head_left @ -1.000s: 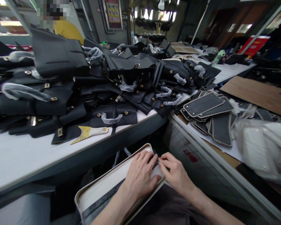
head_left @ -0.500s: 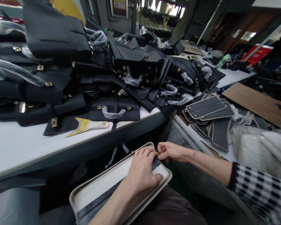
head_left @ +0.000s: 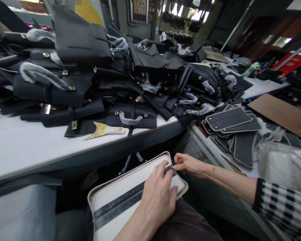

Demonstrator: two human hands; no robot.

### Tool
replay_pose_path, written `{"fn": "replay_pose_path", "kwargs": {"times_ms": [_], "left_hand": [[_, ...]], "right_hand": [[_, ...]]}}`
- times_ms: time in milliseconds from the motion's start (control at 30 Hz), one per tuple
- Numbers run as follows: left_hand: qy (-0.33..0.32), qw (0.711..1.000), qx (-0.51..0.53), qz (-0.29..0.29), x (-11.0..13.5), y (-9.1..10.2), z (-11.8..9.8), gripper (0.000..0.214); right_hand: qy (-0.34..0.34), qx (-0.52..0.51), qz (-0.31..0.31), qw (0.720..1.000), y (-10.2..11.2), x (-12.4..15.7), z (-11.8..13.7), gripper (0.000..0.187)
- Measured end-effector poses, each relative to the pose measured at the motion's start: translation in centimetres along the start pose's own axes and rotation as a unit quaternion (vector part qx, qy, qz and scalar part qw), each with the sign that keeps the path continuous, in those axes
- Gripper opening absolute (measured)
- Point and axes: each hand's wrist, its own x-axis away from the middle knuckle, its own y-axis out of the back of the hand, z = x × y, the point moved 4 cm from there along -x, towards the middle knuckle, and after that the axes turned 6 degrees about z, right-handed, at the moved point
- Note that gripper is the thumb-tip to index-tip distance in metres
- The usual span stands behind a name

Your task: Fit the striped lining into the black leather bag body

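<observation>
- Left hand: flat, fingers spread, pressing cream rounded-corner panel on the lap.
- Right hand: pinching, apparently, the far end of dark grey strip.
- Strip lies flat along panel's middle; far end not yet pressed down.
- Beyond: black leather bags heaped on white table.

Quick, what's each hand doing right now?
Left hand: open, pressed flat on the cream panel.
Right hand: closed, pinching the end of the grey strip.
</observation>
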Motion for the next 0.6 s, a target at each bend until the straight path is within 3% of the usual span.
{"fn": "replay_pose_path", "kwargs": {"times_ms": [100, 233, 600], "left_hand": [[0.035, 0.998, -0.055, 0.010, 2.2, 0.9, 0.9, 0.021], [0.052, 0.993, -0.109, 0.018, 3.8, 0.7, 2.4, 0.027], [0.058, 0.980, -0.190, 0.015, 2.6, -0.1, 1.4, 0.026]], "right_hand": [[0.000, 0.005, 0.007, 1.000, 0.1, 0.1, 0.1, 0.033], [0.007, 0.007, 0.008, 1.000, 0.5, -0.1, -0.5, 0.033], [0.090, -0.005, -0.107, 0.990, -0.5, 1.7, -4.3, 0.046]]}}
